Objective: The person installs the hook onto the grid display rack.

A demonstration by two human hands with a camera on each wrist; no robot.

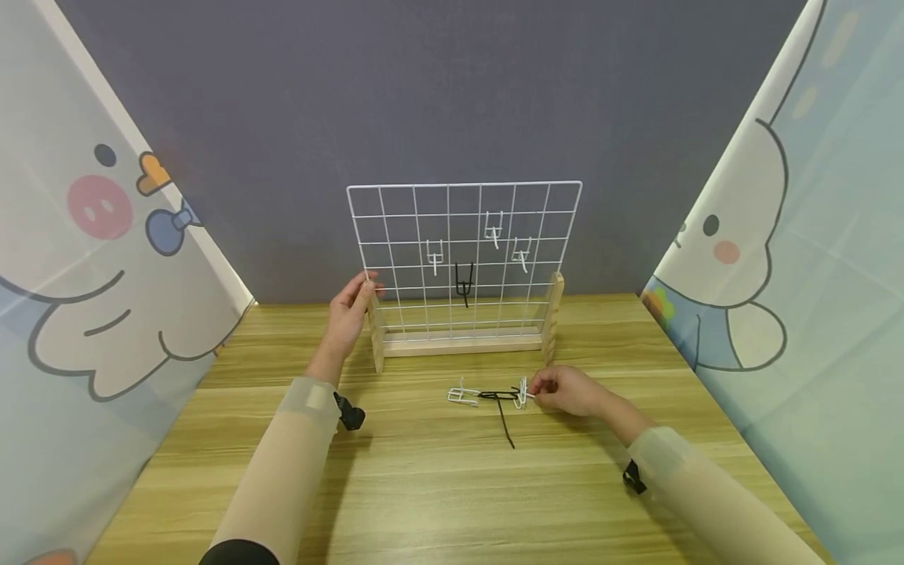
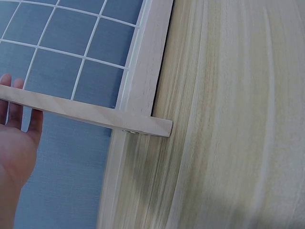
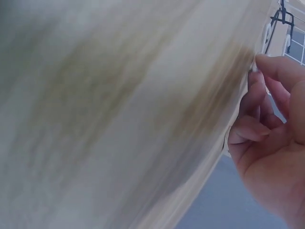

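The right hand pinches the stem of a white hook between thumb and fingertips, low over the counter in front of the rack; whether the hook touches the wood cannot be told. Just beside it lies a black hook with its long stem pointing toward the person, then a second white hook. The left hand grips the upper part of the left wooden post, fingers reaching past it. Between the 2 posts stands a white wire grid, tilted back, carrying 3 more white hooks and 1 shorter black hook. Behind is a gray backdrop, flanked by cartoon-printed sheets.
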